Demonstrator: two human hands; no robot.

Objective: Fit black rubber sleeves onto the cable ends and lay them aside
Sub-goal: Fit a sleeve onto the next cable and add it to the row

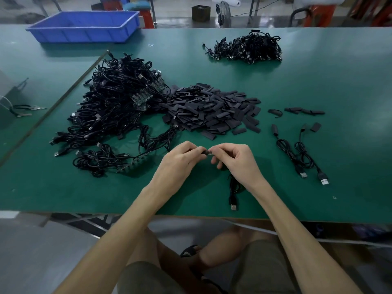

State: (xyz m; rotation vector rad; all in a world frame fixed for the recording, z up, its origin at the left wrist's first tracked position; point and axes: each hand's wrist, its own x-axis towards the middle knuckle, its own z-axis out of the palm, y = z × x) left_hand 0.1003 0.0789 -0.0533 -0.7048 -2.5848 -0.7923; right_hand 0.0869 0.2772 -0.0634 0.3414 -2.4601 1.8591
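Green matting covers the long workbench [318, 81], with a blue plastic crate [84, 26] at its far left. Above the near edge, the left hand [180, 158] and right hand [235, 160] meet, each pinching one end of a short black rubber sleeve [205, 153] between thumb and fingertips. A thin black cable [232, 185] drops beneath the right hand, its USB plug [233, 207] lying on the mat. Behind lie a heap of loose flat black sleeves [212, 111], a tangled mound of black cables [114, 102] to its left, and two separate coiled cables [302, 151] to the right.
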